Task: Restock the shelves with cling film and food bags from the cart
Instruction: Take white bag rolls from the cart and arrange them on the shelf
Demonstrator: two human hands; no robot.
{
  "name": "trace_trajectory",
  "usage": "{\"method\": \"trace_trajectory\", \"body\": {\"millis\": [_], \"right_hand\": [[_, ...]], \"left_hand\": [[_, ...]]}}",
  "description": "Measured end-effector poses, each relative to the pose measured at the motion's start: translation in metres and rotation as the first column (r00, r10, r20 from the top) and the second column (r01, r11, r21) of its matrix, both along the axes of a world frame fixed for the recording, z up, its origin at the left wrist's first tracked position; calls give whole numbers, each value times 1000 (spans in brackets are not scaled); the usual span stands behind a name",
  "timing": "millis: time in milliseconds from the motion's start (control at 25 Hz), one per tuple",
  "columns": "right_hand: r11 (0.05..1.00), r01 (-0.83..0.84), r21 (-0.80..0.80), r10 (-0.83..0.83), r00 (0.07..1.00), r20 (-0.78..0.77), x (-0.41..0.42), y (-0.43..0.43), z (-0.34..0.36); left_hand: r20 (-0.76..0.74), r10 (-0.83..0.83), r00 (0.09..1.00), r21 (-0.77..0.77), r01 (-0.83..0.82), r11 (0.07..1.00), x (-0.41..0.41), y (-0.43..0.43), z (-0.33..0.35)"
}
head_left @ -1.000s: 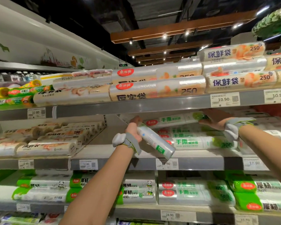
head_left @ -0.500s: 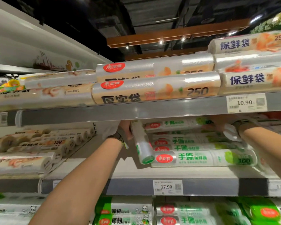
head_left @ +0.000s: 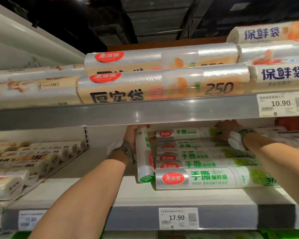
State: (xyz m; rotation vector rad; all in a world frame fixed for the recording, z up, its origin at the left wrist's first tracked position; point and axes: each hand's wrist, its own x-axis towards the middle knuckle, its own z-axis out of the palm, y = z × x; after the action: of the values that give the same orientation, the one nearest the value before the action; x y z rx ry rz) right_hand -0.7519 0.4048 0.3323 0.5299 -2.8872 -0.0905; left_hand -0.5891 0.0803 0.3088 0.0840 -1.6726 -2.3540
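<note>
Wrapping an upright roll (head_left: 142, 152), left fingers (head_left: 139, 126) sit under shelf lip (head_left: 128, 114); right fingers (head_left: 222, 125) unclear.

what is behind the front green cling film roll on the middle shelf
Behind the front roll: more of the same green-labelled rolls, stacked up towards the upper shelf. The right hand rests on the top one. Whatever lies behind the stack is covered.

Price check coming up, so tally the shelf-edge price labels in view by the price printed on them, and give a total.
10.90: 2, the upper-shelf label and the lower-left label, which is blurred but legible
17.90: 1, the lower-centre label
Total: 3
</note>
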Motion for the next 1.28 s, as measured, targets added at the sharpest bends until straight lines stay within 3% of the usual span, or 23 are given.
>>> {"method": "trace_trajectory", "body": {"millis": [480, 600, 840, 1000, 1280], "right_hand": [[984, -43, -172, 39, 999, -27, -11, -3, 2], [987, -41, -156, 33, 998, -52, -16, -8, -3], [999, -37, -31, 39, 997, 62, -21, -8, 8], [998, -49, -34, 48, 999, -25, -22, -1, 3], [998, -50, -47, 49, 998, -30, -20, 0, 1]], "left_hand": [[5, -8, 1000, 24, 8, 1000, -23, -6, -11], [10, -17, 1000, 56, 16, 998, -22, -7, -13], [11, -82, 997, 61, 81, 995, -25, -8, -12], [19, -102, 995, 58, 101, 993, -27, -8, -14], [23, -120, 993, 46, 118, 992, -28, -6, -15]]}}
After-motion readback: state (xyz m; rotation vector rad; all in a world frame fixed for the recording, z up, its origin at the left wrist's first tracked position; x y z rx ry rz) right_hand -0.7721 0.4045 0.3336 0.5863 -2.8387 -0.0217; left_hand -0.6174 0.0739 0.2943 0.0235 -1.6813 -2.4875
